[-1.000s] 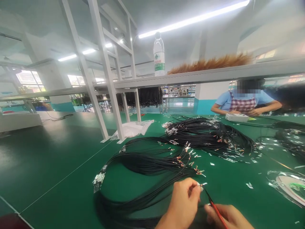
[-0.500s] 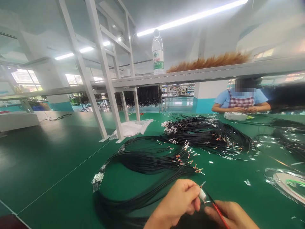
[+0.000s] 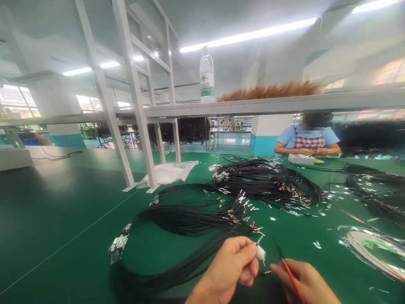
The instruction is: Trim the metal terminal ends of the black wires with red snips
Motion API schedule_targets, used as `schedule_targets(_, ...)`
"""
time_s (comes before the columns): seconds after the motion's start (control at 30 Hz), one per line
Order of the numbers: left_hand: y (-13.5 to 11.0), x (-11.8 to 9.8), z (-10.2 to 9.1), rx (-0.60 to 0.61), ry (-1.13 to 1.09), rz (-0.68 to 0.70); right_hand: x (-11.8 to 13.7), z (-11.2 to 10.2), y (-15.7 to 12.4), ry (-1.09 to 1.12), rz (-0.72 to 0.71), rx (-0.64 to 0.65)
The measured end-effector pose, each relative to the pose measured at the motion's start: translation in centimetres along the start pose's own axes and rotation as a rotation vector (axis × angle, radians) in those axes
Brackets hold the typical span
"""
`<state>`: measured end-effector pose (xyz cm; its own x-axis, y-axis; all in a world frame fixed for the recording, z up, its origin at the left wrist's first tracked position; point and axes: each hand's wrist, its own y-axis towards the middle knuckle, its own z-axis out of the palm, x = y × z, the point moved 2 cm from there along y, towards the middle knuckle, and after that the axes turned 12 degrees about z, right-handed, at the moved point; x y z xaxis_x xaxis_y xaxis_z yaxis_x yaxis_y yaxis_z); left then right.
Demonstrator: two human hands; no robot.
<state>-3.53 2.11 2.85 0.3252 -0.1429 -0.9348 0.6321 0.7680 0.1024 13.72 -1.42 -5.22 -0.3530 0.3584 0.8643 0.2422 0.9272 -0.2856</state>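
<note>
My left hand (image 3: 232,264) is closed in a pinch on a black cable's end, where a small white wrapping (image 3: 260,253) and a short tip stick out past the thumb. In my right hand (image 3: 302,278) lies a slim red-handled tool (image 3: 291,274) with a dark pointed tip, blurred and apart from the wrapping; its exact kind does not show. Between the hands, low down, another cable end (image 3: 267,272) shows. Left of my hands, a looped bundle of black cables (image 3: 177,217) has stripped copper ends pointing right and a clump of silvery connectors (image 3: 119,245) at its left bend.
Behind lies a second cable heap (image 3: 253,177). A white metal rack (image 3: 147,156) stands on the green table (image 3: 72,202) beside a plastic bag (image 3: 174,171); its shelf bears a bottle (image 3: 206,80). Far right are a coiled roll (image 3: 373,249) and scraps. A person (image 3: 306,139) sits opposite.
The tool in my right hand has drawn back from the white wrapping, leaving a gap. My view has shifted slightly to the right. My left hand keeps its pinch.
</note>
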Motion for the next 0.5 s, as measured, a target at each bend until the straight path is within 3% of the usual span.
schedule_targets(0.2,0.3,1.0,0.1,-0.025,0.043,-0.008,2.7,0.7,-1.5,0.504,0.026,0.036)
schedule_targets(0.37,0.4,0.7,-0.3,0.004,0.061,0.008,5.4,2.9,-1.9,0.651,-0.070,0.180)
schedule_targets(0.5,0.5,-0.4,-1.4,-0.035,0.278,0.077,5.7,4.0,-1.8,0.721,-0.036,0.137)
